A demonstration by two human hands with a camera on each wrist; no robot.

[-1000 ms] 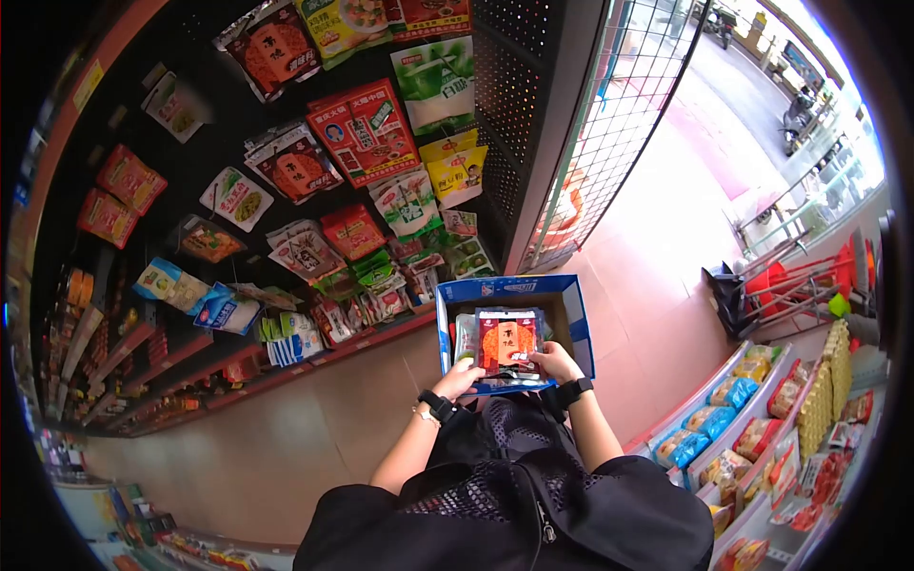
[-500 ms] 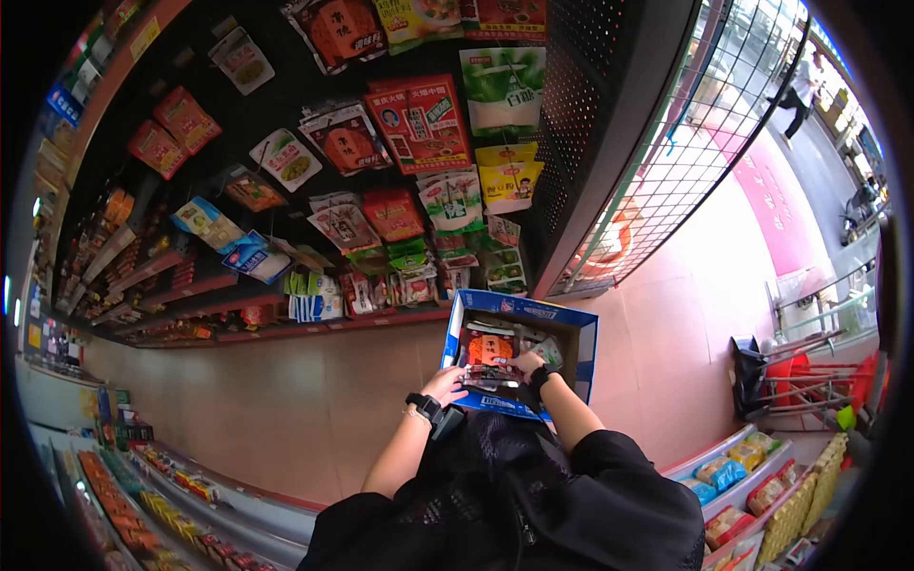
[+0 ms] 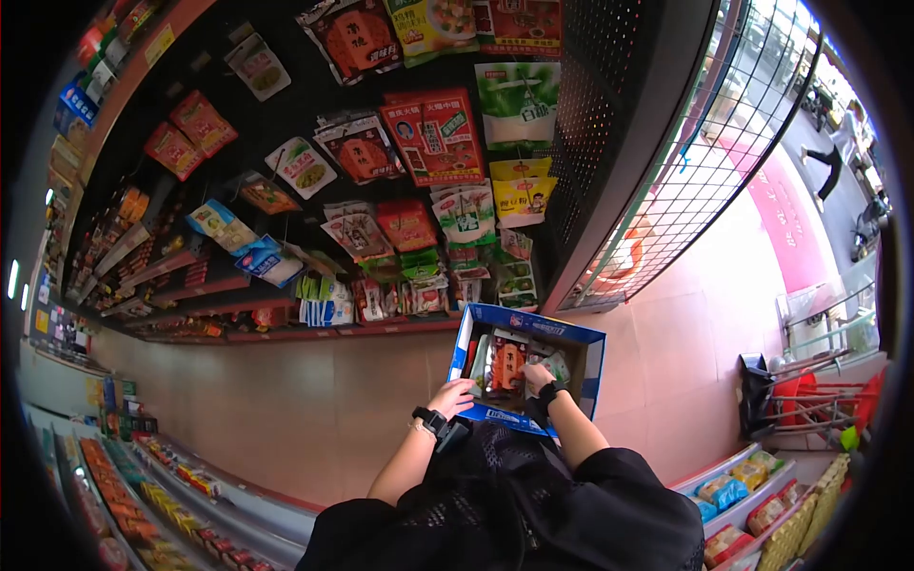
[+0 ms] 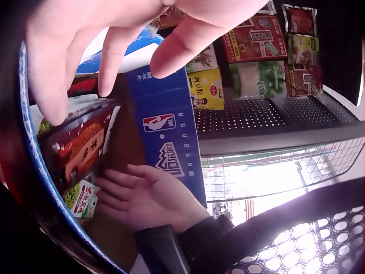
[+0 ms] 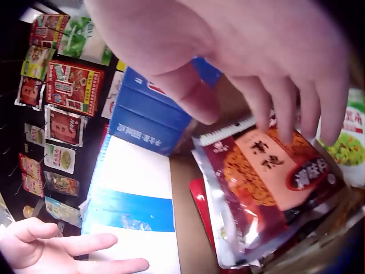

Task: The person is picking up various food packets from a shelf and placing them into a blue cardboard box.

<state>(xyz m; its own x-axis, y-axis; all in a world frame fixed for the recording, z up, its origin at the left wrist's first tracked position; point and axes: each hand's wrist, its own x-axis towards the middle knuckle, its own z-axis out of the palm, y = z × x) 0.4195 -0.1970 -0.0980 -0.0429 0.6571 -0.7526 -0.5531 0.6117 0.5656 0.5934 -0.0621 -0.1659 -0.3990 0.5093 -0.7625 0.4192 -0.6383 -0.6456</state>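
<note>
A blue cardboard box [image 3: 587, 385] stands in front of the person, with a dark red seasoning packet [image 3: 507, 364] inside, tilted among other packets. At the box's near-left edge is the left hand [image 3: 451, 398], its fingers loosely extended; in the left wrist view this hand [image 4: 131, 25] hangs over the packet [image 4: 82, 149]. The right hand [image 3: 539, 377] reaches inside the box. Its fingers are straight beside the packets in the left wrist view [image 4: 151, 197]. In the right wrist view, the right hand [image 5: 251, 48] lies over the packet's [image 5: 265, 182] upper edge; contact is unclear.
Hanging seasoning packets [image 3: 433, 136] fill the black rack behind the box. A wire grid [image 3: 709, 171] stands at the right, beside a doorway. Red stools [image 3: 800, 400] are at the far right, and shelves of packaged goods [image 3: 195, 476] line the lower left.
The red packet, earlier held in both hands over the box, is now lower inside and turned more on edge. The left hand has drawn back to the box's edge. The head view has shifted.
</note>
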